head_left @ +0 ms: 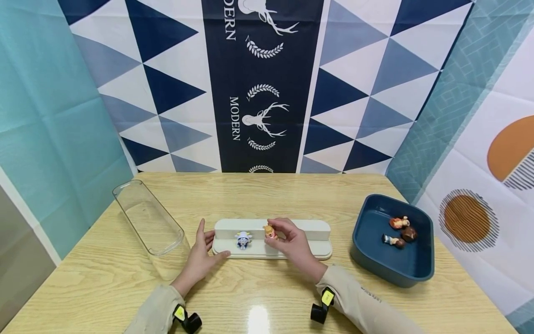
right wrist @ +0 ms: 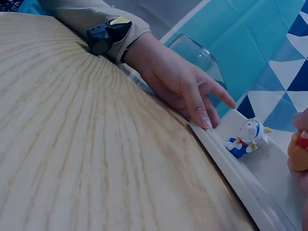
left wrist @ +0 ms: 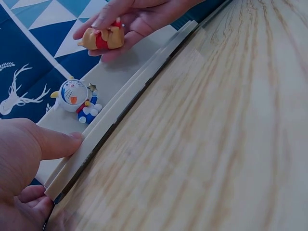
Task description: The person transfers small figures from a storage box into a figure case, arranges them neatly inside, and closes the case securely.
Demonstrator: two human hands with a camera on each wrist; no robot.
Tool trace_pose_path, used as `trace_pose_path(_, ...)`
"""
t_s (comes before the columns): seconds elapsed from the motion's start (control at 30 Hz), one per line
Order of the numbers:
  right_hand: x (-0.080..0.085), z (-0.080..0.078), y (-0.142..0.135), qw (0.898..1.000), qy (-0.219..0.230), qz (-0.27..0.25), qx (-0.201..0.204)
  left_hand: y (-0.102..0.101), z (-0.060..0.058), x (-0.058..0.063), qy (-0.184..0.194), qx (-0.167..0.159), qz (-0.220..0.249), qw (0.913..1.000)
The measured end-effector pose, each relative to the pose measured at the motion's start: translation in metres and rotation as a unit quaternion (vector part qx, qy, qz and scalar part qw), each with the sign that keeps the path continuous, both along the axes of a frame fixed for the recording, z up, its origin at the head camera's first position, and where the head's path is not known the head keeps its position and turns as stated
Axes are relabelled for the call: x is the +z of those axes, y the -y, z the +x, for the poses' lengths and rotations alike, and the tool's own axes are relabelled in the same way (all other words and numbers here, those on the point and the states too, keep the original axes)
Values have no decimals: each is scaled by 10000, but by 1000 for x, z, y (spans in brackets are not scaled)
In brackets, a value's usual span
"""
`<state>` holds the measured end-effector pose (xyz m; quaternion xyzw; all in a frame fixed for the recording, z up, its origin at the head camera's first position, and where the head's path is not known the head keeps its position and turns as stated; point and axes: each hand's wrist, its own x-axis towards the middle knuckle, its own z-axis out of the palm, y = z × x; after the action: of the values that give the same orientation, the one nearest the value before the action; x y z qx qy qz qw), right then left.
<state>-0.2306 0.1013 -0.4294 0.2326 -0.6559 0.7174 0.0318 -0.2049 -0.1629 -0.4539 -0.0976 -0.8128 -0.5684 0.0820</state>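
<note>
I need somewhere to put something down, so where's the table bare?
Behind the white stand, between the clear box and the blue bin, the table is bare. So is the strip before the stand, between the sleeves. The stand is crowded: left grip at its end, right grip holding a toy bear near a toy cat.

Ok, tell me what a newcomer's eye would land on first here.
Probably the wall cloth behind the table, with its white stag heads and blue triangles. Next, the right hand holding a yellow-and-red figurine over the pale stand, where a blue-and-white figurine stands at left. The navy bin at the table's right, with more figurines inside, stands out too.
</note>
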Motion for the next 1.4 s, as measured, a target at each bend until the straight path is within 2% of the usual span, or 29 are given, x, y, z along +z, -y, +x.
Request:
trace_pose_path(0.47, -12, 0, 2, 9983, -537, 212, 115, -1, 0, -1, 9, 15, 8, 10000)
trace_pose_path(0.7, -17, -2, 2, 9883, -1322, 753, 50, -2, 1, -1, 8, -3, -15, 10000)
trace_pose_path(0.93, -10, 0, 6, 9688, -2068, 1353, -198, -2, 1, 1, -4, 9, -80, 10000)
trace_pose_path(1.1, -2, 2, 7, 9542, -2328, 1855, -303, -2, -1, -2, 35, 5, -111, 9999)
trace_pose_path(1.2, -5, -3, 5, 9385, -2624, 2214, -362, -2, -3, -4, 78, 16, -109, 9999)
trace_pose_path(1.4, -2, -9, 3, 9005, -3283, 2807, -499, -2, -4, -4, 78, 7, -82, 9999)
